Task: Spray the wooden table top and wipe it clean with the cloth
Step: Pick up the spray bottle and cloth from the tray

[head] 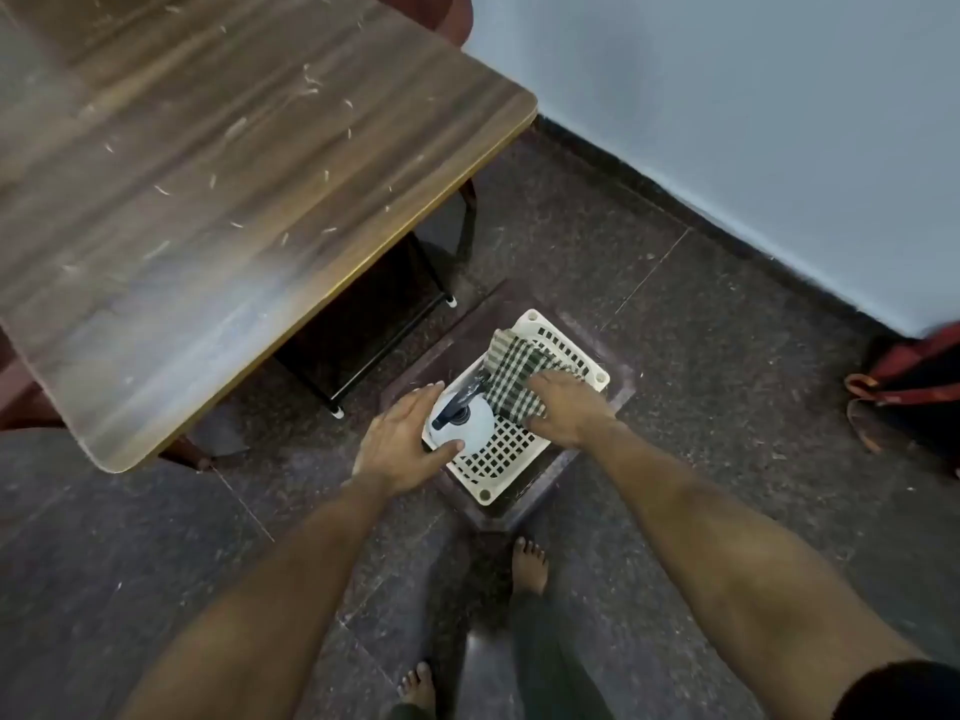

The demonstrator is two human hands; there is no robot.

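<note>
The wooden table top [218,163] fills the upper left and is strewn with small pale scraps. To its right, on the floor, stands a white perforated stool [498,459]. A white spray bottle [470,423] with a dark nozzle stands on the stool, beside a green-and-white checked cloth [511,368]. My left hand [405,439] reaches around the bottle's left side, fingers fairly straight and the thumb touching its near side. My right hand [566,407] lies on the cloth with its fingers curled into the fabric.
A pale wall [753,122] runs along the right, with a dark skirting at its foot. A red and dark bag [914,392] lies by the wall at the right edge. The table's black legs [389,350] stand left of the stool. My bare feet [530,563] are on the dark stone floor.
</note>
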